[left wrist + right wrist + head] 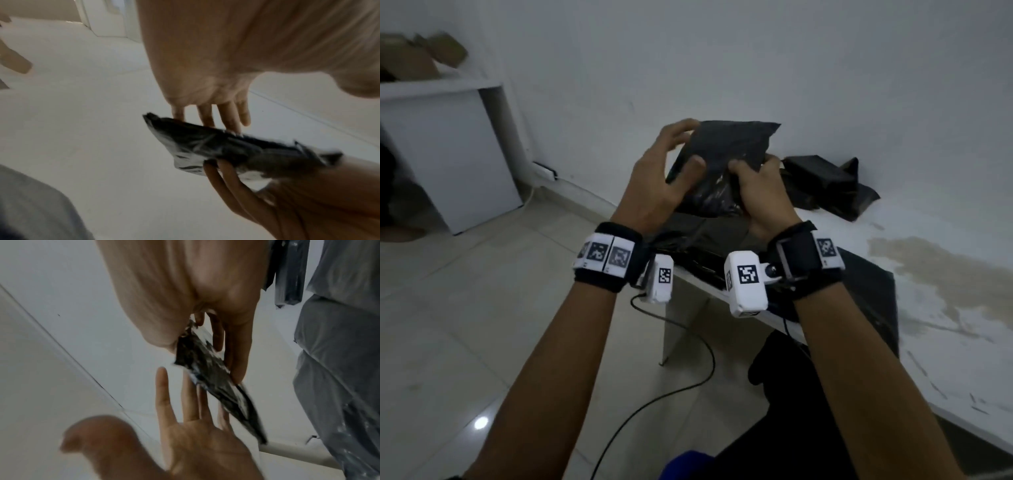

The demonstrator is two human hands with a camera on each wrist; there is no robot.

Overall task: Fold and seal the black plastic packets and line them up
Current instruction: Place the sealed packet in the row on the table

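Fingers (pixel 698 163) of both hands pinched one packet (pixel 726 161) in mid-air above the worktop (pixel 945 308): left hand (pixel 654 185) loosely, right hand (pixel 760 192) firmly. Slick plastic could slip, spoiling the fold.

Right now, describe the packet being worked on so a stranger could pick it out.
Start at the white table against the wall, where black packets lie heaped. Just above its near-left corner, the black plastic packet is raised between the left hand and right hand. It alone is off the table and held.
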